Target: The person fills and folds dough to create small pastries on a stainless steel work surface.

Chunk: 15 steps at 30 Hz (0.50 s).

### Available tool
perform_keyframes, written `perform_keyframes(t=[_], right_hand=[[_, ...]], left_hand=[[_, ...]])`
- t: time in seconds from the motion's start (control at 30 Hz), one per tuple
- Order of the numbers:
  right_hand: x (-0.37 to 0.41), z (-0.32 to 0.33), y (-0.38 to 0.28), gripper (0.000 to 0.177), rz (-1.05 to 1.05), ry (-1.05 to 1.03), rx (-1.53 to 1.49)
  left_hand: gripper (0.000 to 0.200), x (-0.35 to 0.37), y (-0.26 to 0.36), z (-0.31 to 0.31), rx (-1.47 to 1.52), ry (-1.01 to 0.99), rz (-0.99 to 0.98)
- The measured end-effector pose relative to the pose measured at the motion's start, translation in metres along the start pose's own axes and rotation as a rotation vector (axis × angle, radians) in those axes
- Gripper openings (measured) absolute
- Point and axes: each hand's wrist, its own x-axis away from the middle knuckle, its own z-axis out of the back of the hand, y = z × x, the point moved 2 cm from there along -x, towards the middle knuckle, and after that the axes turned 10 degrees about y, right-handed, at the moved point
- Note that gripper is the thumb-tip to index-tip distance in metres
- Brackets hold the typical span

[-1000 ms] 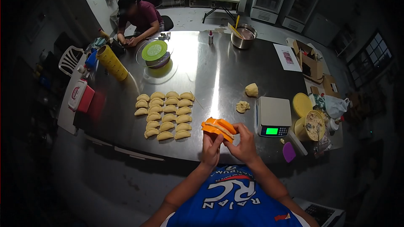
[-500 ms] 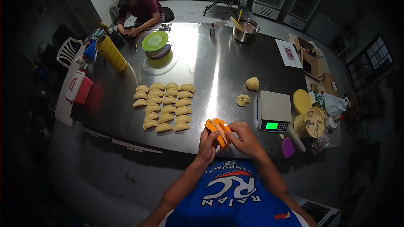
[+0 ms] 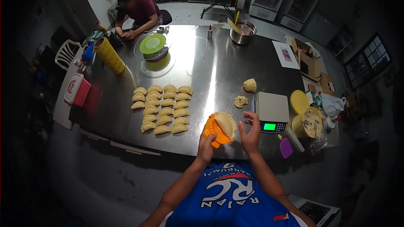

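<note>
My left hand (image 3: 205,147) grips an orange plastic dumpling press (image 3: 217,138), which is spread apart. A half-moon dumpling (image 3: 226,123) with a crimped edge rests in the press, on its right half. My right hand (image 3: 250,132) is raised just right of the press, fingers apart and holding nothing. To the left, several finished dumplings (image 3: 166,111) lie in rows on the steel table (image 3: 235,69). Beyond my right hand are a smooth ball of dough (image 3: 250,85) and a rougher lump of dough (image 3: 240,101).
A digital scale (image 3: 271,109) stands right of the dough, near a tub of filling (image 3: 312,122) and a purple scraper (image 3: 286,148). At the back are a steel pot (image 3: 243,32), a green-lidded bowl (image 3: 152,44) and a yellow roll (image 3: 110,55). A person (image 3: 141,12) sits at the far left.
The orange press has opened from nearly closed between both hands, baring the crimped dumpling. My right hand has let go and moved off to the right.
</note>
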Motion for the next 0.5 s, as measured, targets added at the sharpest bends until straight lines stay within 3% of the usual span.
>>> perform_keyframes(t=[0.03, 0.07, 0.13, 0.2, 0.27, 0.3, 0.43, 0.5], right_hand=[[0.001, 0.004, 0.003, 0.040, 0.115, -0.092, 0.020], [0.002, 0.003, 0.004, 0.040, 0.111, -0.088, 0.026], [0.012, -0.008, 0.001, 0.043, -0.014, -0.274, -0.012], [0.023, -0.018, 0.019, 0.045, -0.117, -0.284, -0.084], [0.033, -0.023, 0.040, 0.040, -0.222, -0.251, -0.138], [0.036, -0.022, 0.044, 0.038, -0.262, -0.256, -0.136], [0.063, -0.027, 0.100, 0.037, -0.453, -0.233, -0.350], [0.071, -0.027, 0.118, 0.032, -0.651, -0.242, -0.509]], left_hand=[[0.045, -0.002, -0.002, -0.002, -0.127, -0.015, -0.110], [0.046, -0.003, -0.005, -0.004, -0.254, -0.029, -0.216], [0.046, -0.004, -0.013, -0.006, -0.363, -0.041, -0.200], [0.047, -0.008, -0.021, -0.011, -0.471, -0.061, -0.194], [0.049, -0.012, -0.026, -0.016, -0.956, -0.057, -0.493], [0.053, -0.015, -0.029, -0.014, -1.099, -0.096, -0.531], [0.052, -0.026, -0.043, -0.016, -1.300, -0.122, -0.515], [0.050, -0.035, -0.047, -0.017, -1.402, -0.105, -0.389]])
